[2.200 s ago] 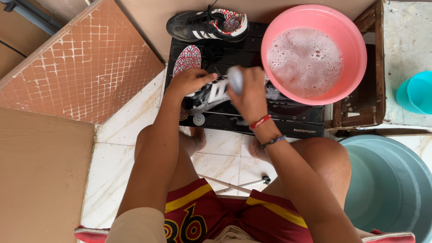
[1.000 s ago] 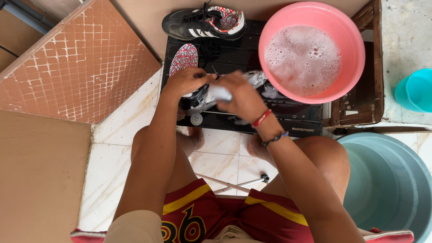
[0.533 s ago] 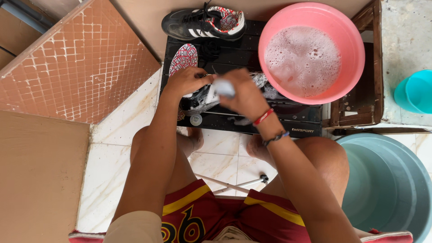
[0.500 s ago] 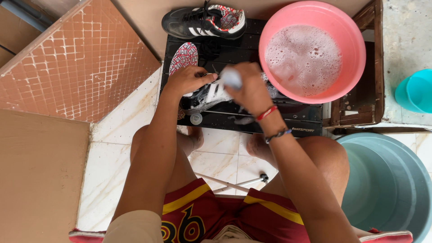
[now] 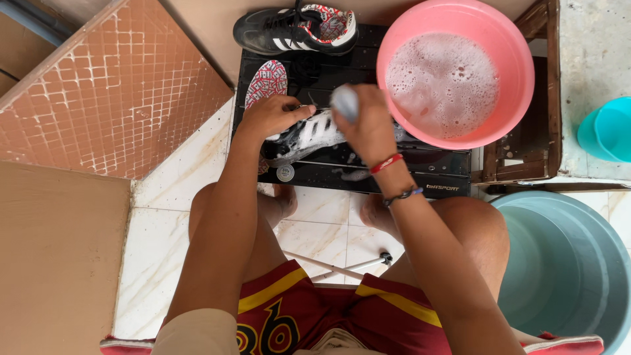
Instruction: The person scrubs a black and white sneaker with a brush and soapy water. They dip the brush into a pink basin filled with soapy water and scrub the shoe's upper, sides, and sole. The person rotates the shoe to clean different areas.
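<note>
A soapy black shoe with white stripes (image 5: 307, 135) lies on a low black stand (image 5: 394, 179). My left hand (image 5: 273, 115) grips the shoe at its left end. My right hand (image 5: 369, 125) is closed around a pale grey brush (image 5: 345, 102), held over the middle of the shoe. A red patterned insole (image 5: 265, 82) lies just beyond my left hand. The second black shoe (image 5: 296, 27) sits at the far edge of the stand.
A pink basin of foamy water (image 5: 460, 23) rests on the stand's right side. A large grey-blue bucket (image 5: 572, 263) stands by my right knee; a teal cup (image 5: 605, 130) sits on the right ledge. A brown tiled slab (image 5: 112, 92) leans at left.
My right hand with the brush has slid back and forth along the shoe, left then right again toward the basin. My left hand has kept its hold.
</note>
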